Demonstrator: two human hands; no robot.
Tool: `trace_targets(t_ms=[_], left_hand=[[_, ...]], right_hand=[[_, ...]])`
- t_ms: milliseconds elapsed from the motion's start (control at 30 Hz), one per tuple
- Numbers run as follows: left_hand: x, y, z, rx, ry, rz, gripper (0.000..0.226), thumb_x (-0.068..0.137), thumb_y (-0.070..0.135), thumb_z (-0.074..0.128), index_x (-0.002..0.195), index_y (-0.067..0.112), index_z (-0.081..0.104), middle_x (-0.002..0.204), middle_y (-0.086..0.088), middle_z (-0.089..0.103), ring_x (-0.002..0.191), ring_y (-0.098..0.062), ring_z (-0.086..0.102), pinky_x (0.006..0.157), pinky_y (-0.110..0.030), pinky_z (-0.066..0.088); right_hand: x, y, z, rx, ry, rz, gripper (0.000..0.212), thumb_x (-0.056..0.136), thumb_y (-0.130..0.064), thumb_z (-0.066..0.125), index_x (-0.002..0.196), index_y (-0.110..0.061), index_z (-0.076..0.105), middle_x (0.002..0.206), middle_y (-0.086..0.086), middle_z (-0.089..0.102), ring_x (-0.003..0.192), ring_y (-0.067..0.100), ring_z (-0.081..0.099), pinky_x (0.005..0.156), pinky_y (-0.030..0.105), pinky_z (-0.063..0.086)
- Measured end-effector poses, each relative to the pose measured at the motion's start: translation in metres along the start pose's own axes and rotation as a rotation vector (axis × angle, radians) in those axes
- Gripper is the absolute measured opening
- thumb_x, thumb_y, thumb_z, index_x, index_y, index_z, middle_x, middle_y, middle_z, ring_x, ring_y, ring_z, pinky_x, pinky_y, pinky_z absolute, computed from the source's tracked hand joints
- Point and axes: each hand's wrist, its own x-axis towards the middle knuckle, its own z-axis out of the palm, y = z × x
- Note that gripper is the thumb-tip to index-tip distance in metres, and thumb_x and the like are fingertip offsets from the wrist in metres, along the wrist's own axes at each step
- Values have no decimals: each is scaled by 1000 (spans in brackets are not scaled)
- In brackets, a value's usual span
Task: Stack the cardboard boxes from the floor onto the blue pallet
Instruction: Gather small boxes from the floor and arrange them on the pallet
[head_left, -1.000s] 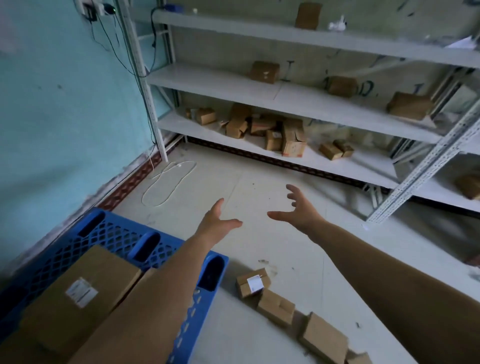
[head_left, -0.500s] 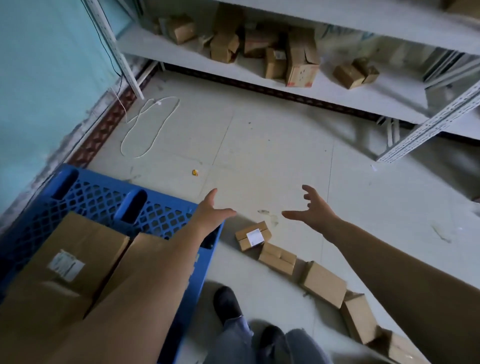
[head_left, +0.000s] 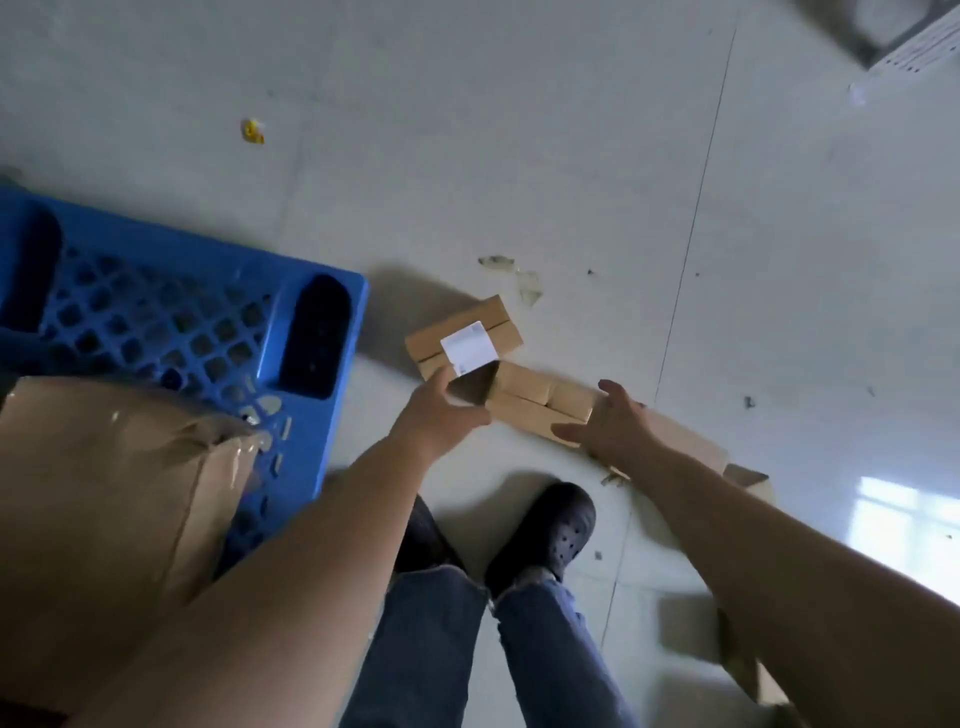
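My 2 hands, left (head_left: 441, 410) and right (head_left: 610, 421), hang spread and apart over 2 small rectangular cardboard boxes (head_left: 540, 402) on the smooth floor (head_left: 519, 130), right of the latticed blue pallet (head_left: 171, 317).

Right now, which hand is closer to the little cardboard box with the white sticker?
Left. The left hand reaches the near edge of the small brown cardboard box with the white label. The right hand hovers over the neighbouring plain cardboard box, farther right.
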Motion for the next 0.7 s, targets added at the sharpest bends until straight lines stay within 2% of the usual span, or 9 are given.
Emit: trace_targets(t_ms=[167,267,333,400,500,600,700], left_hand=[[104,-42,66,11,-49,-83,78,81,30,64,146,23,23,150,-6,29,136,-24,31,100,-34,32],[150,-64,97,28,-80,-129,82,81,32,65,147,20,19,153,-5,25,139,-24,27,106,-36,29],[169,-75,112,2,-108,-160,82,80,32,66,147,19,19,153,-6,27,138,-24,29,108,-36,28],[177,-82,124,-72,-138,-184,81,78,33,67,146,19,26,150,-6,33,135,-24,34,111,-39,30],[168,-78,128,-178,-117,-210,79,77,32,68,145,18,28,149,-5,34,134,-24,36,110,-42,32],[141,-56,121,-221,-107,-207,78,77,31,69,143,20,30,147,-4,33,130,-25,40,103,-38,38],[98,-18,93,-255,-78,-169,63,79,30,68,135,19,41,136,-3,40,110,-18,48,84,-29,39]], right_hand=[[99,63,43,7,4,116,102,64,-36,82,144,-13,23,141,12,36,120,30,47,81,32,43],[142,91,62,-2,34,164,104,67,-37,79,145,-11,16,143,13,34,125,31,42,94,38,43],[158,105,73,97,24,219,103,69,-37,78,145,-11,14,133,10,41,116,28,46,87,35,43],[165,115,80,265,20,256,93,68,-33,80,139,-12,24,123,6,49,105,22,49,83,34,43],[158,115,83,459,94,253,74,67,-27,81,126,-15,38,116,2,55,102,17,51,85,31,43],[132,99,67,515,168,231,78,67,-27,81,129,-15,35,125,5,49,110,22,51,93,39,46],[94,59,31,512,218,180,80,66,-31,80,132,-21,36,127,6,47,112,27,51,96,49,46]])
